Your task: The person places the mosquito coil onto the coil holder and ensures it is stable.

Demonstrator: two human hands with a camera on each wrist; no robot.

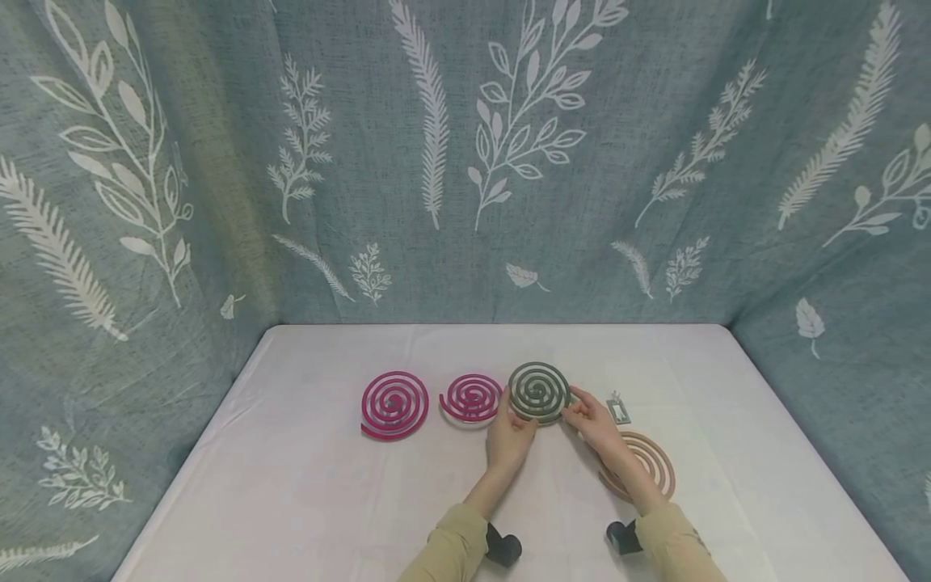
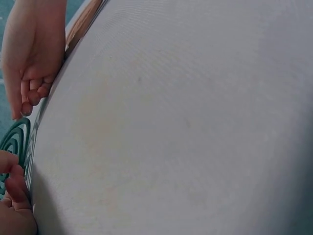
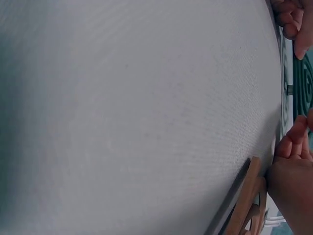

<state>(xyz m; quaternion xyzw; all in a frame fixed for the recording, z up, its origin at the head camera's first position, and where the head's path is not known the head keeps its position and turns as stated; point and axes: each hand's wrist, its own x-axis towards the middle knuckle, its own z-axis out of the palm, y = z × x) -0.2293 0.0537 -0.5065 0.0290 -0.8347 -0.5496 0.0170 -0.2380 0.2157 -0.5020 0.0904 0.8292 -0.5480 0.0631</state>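
Note:
A dark green mosquito coil [image 1: 539, 393] is between my two hands, tilted up toward the head camera. At its lower left edge, my left hand [image 1: 509, 440] pinches the rim. Thumb and finger of my right hand [image 1: 598, 424] grip its right edge. The left wrist view shows the left hand [image 2: 17, 205] low in the corner, by the green coil [image 2: 19, 139]. From the right wrist, the green coil [image 3: 304, 81] appears nearly edge-on between both hands, with a small tab by its lower face; what supports it cannot be told.
Two pink mosquito coils [image 1: 395, 406] lie left of the hands, the nearer one [image 1: 471, 398] raised on something. A brown coil [image 1: 650, 461] lies partly under the right forearm. Beyond the right hand lies a small metal coil stand [image 1: 618, 411]. A patterned curtain [image 1: 465, 162] surrounds the white table [image 1: 291, 485].

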